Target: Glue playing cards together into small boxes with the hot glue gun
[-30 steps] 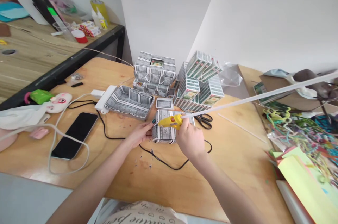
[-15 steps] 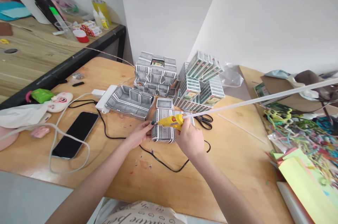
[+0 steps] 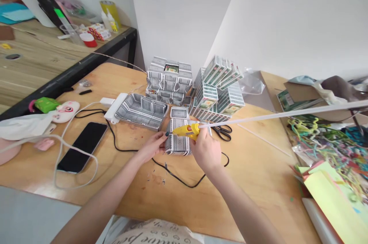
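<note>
My right hand (image 3: 206, 151) is wrapped round the handle of a yellow hot glue gun (image 3: 184, 131). A long white glue stick (image 3: 267, 116) sticks out of its back end toward the right. Beneath the gun lies a box (image 3: 178, 147) covered in grey-and-white patterned playing cards. The nozzle points left, close to the box's left edge. My left hand (image 3: 153, 147) grips that edge, thumb near the nozzle tip. Just behind the box rests a small card-covered piece (image 3: 179, 112). Any glue at the nozzle is too small to make out.
An open card tray (image 3: 140, 115) stands at the back left, before a larger card-covered box (image 3: 169, 77). Stacked card packs (image 3: 217, 92) rise behind scissors (image 3: 222, 132). A black cable (image 3: 184, 182) loops across the table. A phone (image 3: 83, 147) lies left; pipe cleaners (image 3: 324, 140) are heaped right.
The glue gun has barely shifted, and the far end of its glue stick has dipped lower. My left hand stays at the box's edge.
</note>
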A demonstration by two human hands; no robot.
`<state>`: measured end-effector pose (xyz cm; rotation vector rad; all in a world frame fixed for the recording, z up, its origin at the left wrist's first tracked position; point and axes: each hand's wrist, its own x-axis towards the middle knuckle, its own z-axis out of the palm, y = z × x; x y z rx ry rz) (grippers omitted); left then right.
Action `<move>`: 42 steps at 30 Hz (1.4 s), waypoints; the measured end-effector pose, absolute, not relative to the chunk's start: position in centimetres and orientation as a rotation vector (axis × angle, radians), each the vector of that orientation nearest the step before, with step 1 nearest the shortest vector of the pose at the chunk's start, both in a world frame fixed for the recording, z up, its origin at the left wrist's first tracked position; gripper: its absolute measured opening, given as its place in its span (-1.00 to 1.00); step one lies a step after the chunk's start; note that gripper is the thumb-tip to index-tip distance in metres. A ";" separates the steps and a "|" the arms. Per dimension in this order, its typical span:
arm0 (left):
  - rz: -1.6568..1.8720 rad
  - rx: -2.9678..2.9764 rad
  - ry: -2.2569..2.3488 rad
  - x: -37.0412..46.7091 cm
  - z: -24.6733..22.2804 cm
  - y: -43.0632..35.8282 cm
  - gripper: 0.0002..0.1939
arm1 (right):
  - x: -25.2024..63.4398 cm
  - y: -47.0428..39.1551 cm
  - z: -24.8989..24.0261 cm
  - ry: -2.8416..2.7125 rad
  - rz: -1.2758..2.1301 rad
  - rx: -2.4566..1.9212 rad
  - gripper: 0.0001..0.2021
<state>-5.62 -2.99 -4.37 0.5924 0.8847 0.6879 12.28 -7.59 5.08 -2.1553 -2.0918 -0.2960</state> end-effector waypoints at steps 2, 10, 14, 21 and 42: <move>0.689 0.590 0.883 -5.6 -4.3 -3.0 -0.65 | 12.2 -7.6 5.4 -2.120 -0.277 -2.171 -0.79; 0.704 0.573 0.886 -5.6 -4.5 -3.0 -0.67 | 12.1 -7.7 6.2 -2.206 -0.275 -2.193 -0.72; 0.704 0.560 0.884 -5.6 -4.6 -3.0 -0.71 | 12.0 -7.7 6.3 -2.243 -0.244 -2.225 -0.72; 0.680 0.594 0.896 -5.6 -4.3 -3.1 -0.71 | 12.0 -7.8 6.6 -2.266 -0.152 -2.300 -0.79; 0.675 0.627 0.936 -5.6 -4.7 -3.1 -0.67 | 12.4 -8.9 6.4 -2.256 -0.030 -2.304 -0.75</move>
